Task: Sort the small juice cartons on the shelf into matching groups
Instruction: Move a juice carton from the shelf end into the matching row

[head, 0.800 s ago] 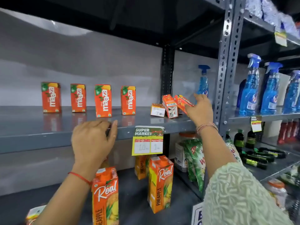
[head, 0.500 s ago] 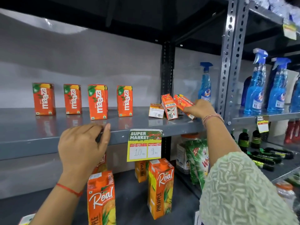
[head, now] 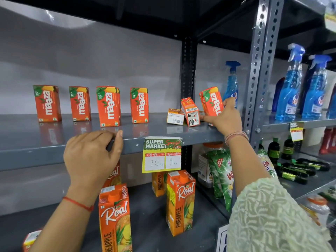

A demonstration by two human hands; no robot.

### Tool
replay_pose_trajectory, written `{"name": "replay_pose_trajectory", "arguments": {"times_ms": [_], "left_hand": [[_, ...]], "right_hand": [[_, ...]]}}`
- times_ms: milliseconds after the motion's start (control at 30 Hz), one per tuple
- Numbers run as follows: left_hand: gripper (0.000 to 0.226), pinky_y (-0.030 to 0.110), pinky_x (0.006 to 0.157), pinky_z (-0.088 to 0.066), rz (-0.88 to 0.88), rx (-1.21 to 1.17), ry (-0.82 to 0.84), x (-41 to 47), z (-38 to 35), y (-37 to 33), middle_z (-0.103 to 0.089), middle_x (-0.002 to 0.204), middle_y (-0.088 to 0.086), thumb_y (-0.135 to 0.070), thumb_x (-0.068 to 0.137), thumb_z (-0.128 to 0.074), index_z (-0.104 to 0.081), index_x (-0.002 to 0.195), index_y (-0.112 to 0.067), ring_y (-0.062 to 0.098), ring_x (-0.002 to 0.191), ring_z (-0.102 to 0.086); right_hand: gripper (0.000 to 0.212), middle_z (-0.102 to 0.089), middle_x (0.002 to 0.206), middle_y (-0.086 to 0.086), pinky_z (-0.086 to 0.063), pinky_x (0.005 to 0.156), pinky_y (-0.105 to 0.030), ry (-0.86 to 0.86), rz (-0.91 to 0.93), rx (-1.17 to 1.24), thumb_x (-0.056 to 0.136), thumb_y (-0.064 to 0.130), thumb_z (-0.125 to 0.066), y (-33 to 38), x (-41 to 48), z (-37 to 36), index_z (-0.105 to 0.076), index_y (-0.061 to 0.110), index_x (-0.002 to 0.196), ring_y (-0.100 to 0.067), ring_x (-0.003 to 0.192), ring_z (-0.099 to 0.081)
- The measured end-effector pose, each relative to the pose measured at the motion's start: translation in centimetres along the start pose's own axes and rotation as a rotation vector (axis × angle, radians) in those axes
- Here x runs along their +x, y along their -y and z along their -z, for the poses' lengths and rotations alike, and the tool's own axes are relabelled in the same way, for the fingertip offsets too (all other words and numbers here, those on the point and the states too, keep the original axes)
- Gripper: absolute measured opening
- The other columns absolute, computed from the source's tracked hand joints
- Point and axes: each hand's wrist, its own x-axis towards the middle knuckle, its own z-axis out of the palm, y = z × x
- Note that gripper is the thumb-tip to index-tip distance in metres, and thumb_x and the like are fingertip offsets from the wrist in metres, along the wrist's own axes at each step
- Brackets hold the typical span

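Observation:
Several small orange Maaza cartons stand upright in a row on the grey shelf; the nearest stands at the shelf's middle. At the right end a carton lies flat and another leans tilted. My right hand grips one Maaza carton, held nearly upright just above the shelf beside the tilted one. My left hand curls over the shelf's front edge and holds no carton.
A supermarket price tag hangs from the shelf edge. Tall Real pineapple cartons stand on the shelf below. A blue spray bottle stands behind my right hand, beside the perforated upright post. More spray bottles fill the right bay.
My right hand has turned the held carton from lying slanted to nearly upright, its Maaza face now showing. My left hand stays on the shelf edge.

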Motion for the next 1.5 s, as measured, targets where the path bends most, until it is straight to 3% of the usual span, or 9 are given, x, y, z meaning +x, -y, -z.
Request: {"name": "replay_pose_trajectory", "arguments": {"times_ms": [167,300,467,700,833,967,1300,1433,1500], "left_hand": [[0.045,0.028,0.056,-0.045,0.002,-0.003,0.012,0.0,0.2,-0.1,-0.071,0.063,0.012,-0.034,0.089,-0.046,-0.071,0.067,-0.004,0.029,0.055,-0.066],[0.045,0.029,0.057,-0.046,0.014,-0.003,0.024,0.1,0.3,-0.1,-0.072,0.064,0.011,-0.035,0.09,-0.045,-0.072,0.068,-0.005,0.029,0.056,-0.067],[0.043,0.027,0.056,-0.046,-0.02,0.005,0.041,0.1,0.7,0.0,-0.072,0.064,0.01,-0.033,0.089,-0.046,-0.072,0.069,-0.006,0.027,0.056,-0.067],[0.04,0.032,0.065,-0.053,-0.139,0.012,0.114,0.0,1.3,1.4,-0.075,0.078,0.011,-0.027,0.09,-0.043,-0.074,0.082,-0.004,0.028,0.068,-0.071],[0.039,0.031,0.065,-0.054,-0.132,0.034,0.092,-0.2,1.8,2.6,-0.075,0.075,0.011,-0.024,0.089,-0.043,-0.073,0.078,-0.003,0.028,0.065,-0.07],[0.037,0.03,0.064,-0.053,-0.159,0.083,0.055,-0.6,3.1,4.6,-0.075,0.075,0.009,-0.023,0.087,-0.044,-0.074,0.077,-0.004,0.026,0.065,-0.07],[0.042,0.03,0.055,-0.047,-0.018,0.224,0.026,-1.2,7.1,13.1,-0.071,0.062,0.009,-0.026,0.09,-0.044,-0.071,0.065,-0.007,0.03,0.053,-0.064],[0.05,0.03,0.053,-0.045,-0.043,0.233,0.018,-1.2,7.7,15.1,-0.07,0.061,0.009,-0.029,0.094,-0.037,-0.07,0.063,-0.008,0.03,0.051,-0.062],[0.051,0.03,0.052,-0.045,-0.053,0.223,0.013,-1.2,7.6,15.2,-0.07,0.061,0.008,-0.03,0.095,-0.035,-0.07,0.063,-0.009,0.03,0.051,-0.062]], "right_hand": [[0.059,-0.053,0.102,-0.002,-0.04,0.077,-0.026,0.047,-0.035,0.158,0.067,0.03,-0.081,-0.3,-0.5,1.1,-0.036,0.014,0.102,-0.017,0.09,-0.053],[0.066,-0.061,0.117,-0.011,-0.045,0.086,-0.03,0.098,-0.082,0.195,0.067,0.027,-0.081,-0.7,-0.2,2.0,-0.045,0.006,0.119,-0.02,0.098,-0.057],[0.073,-0.062,0.125,-0.01,-0.044,0.091,-0.03,0.018,-0.119,0.234,0.062,0.027,-0.083,-0.9,-0.6,1.8,-0.048,0.007,0.123,-0.019,0.104,-0.059],[0.07,-0.066,0.109,-0.006,-0.047,0.082,-0.027,-0.221,-0.041,0.318,0.056,0.031,-0.086,3.0,-3.0,1.6,-0.056,0.007,0.114,-0.016,0.092,-0.058],[0.055,-0.066,0.095,0.0,-0.055,0.085,-0.037,-0.042,0.066,0.407,0.047,0.036,-0.086,8.9,-4.6,0.4,-0.061,0.019,0.092,-0.018,0.088,-0.065],[0.037,-0.069,0.092,-0.006,-0.058,0.08,-0.048,0.202,0.172,0.517,0.055,0.023,-0.087,15.0,-7.0,-2.9,-0.056,0.023,0.074,-0.025,0.087,-0.07],[0.036,-0.075,0.098,-0.015,-0.057,0.079,-0.05,0.524,0.234,0.45,0.053,0.035,-0.087,25.0,-10.3,-14.2,-0.064,0.016,0.074,-0.03,0.09,-0.071],[0.049,-0.073,0.098,-0.01,-0.059,0.075,-0.045,0.622,0.204,0.365,0.058,0.034,-0.086,26.8,-11.0,-18.0,-0.069,0.005,0.094,-0.025,0.089,-0.069],[0.055,-0.071,0.107,-0.013,-0.057,0.081,-0.045,0.667,0.204,0.336,0.06,0.032,-0.085,27.4,-11.2,-19.6,-0.067,0.002,0.104,-0.027,0.097,-0.068]]}}
